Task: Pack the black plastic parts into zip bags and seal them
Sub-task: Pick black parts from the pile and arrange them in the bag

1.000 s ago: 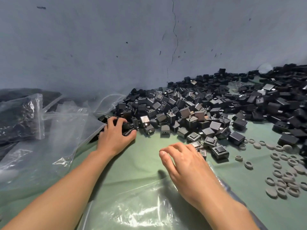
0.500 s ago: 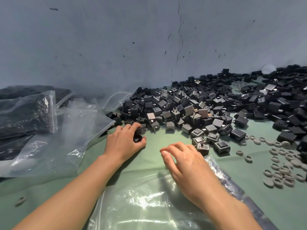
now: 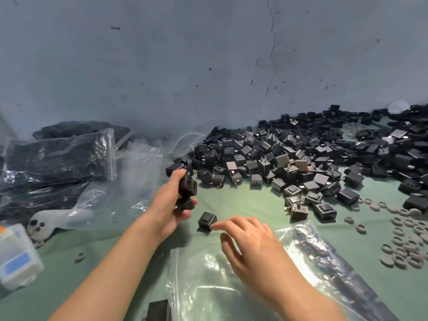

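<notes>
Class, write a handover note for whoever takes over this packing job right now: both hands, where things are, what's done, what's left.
Left hand grips a few black parts. Right hand is open, fingertips by one loose part, over the near zip bag.
Big pile lies beyond the hands; filled bags far left.
Done: some bags filled. Left: bag the held parts and the pile, then seal.

Head-worn wide view, facing forward-down, close over green table (image 3: 243, 202)
</notes>
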### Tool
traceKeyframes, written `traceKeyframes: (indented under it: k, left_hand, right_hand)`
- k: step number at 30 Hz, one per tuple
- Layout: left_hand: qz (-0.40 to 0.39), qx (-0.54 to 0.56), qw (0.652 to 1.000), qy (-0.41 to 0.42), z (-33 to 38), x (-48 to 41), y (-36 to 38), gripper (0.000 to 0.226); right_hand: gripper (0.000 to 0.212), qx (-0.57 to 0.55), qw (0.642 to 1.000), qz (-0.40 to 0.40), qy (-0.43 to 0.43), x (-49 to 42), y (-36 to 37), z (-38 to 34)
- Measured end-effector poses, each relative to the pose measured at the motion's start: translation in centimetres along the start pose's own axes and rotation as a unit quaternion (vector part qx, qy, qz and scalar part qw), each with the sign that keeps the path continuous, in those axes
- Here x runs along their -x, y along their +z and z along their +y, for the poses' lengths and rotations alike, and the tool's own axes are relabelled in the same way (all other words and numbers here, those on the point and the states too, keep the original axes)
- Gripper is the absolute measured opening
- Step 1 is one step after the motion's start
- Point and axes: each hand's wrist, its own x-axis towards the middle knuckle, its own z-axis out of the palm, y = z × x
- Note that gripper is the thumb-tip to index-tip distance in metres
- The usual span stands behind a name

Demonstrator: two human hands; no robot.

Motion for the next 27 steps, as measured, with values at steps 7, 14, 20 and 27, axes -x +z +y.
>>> traceKeyframes:
  k: [7, 14, 20, 27]
  left_hand:
    - [-0.057, 0.157, 0.985, -0.039, -2.1, 6.0, -4.8, 0.034]
    - [0.053, -0.387, 0.888, 0.244, -1.9, 2.5, -2.8, 0.023]
    - [-0.057, -0.737, 0.600, 0.306, -4.0, -0.6, 1.0, 0.035]
    - [-0.098, -0.512, 0.816, 0.249, -2.6, -0.6, -0.1, 0.015]
  right_hand:
    - [0.042, -0.023, 0.994, -0.020, -0.103, 1.2, 0.9, -3.2]
    - [0.058, 0.003, 0.974, -0.051, -0.219, 1.3, 2.3, -4.9]
    - [0.022, -0.036, 0.975, 0.047, -0.215, 1.4, 1.6, -4.4]
    - [0.018, -0.023, 0.975, 0.093, -0.200, 1.3, 1.2, -4.2]
